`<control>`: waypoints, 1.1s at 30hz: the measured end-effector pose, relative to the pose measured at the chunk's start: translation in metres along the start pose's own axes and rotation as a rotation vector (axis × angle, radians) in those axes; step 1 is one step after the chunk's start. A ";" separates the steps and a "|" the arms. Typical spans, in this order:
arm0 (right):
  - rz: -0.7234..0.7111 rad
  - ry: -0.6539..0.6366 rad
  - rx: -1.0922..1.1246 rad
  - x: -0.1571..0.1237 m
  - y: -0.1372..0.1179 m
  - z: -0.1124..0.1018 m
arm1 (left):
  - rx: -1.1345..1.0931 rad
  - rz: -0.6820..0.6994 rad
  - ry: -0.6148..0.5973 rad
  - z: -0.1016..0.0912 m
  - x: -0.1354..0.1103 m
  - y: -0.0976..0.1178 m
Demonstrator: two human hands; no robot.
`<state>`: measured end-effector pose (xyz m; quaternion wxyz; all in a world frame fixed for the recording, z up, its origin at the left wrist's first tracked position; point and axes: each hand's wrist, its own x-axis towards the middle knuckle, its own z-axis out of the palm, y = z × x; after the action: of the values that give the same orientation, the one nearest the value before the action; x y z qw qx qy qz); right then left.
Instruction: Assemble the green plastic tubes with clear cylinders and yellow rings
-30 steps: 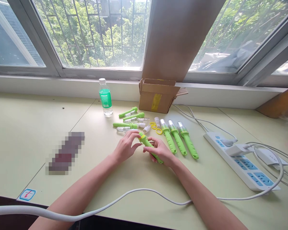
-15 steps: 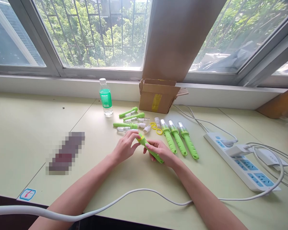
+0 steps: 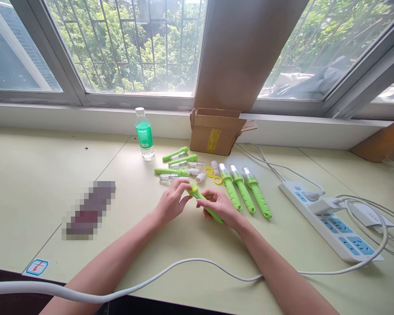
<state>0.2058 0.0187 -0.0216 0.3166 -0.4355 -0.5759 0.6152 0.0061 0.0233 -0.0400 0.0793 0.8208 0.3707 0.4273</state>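
Observation:
My right hand is wrapped round a green handle that points up and to the left. At the handle's upper end sits a yellow ring, and my left hand pinches that end with thumb and fingers. Just right of my hands three finished green sticks with clear caps lie side by side. Behind my hands lie more green handles and clear tubes, two loose yellow rings and small white caps.
A water bottle with a green label and an open cardboard box stand near the window sill. A white power strip lies at the right, its cable crossing the table front. A pixelated dark patch lies at the left.
My hands have stayed in place. The right fingers have shifted a little on the handle, and the left fingers keep working at its yellow-ringed end.

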 end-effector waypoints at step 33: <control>-0.024 -0.043 -0.076 -0.003 -0.010 0.004 | 0.014 0.010 0.032 -0.002 0.001 -0.002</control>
<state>0.2030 0.0155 -0.0118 0.2946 -0.4270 -0.6108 0.5982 0.0045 0.0250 -0.0389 0.0656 0.8162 0.3707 0.4383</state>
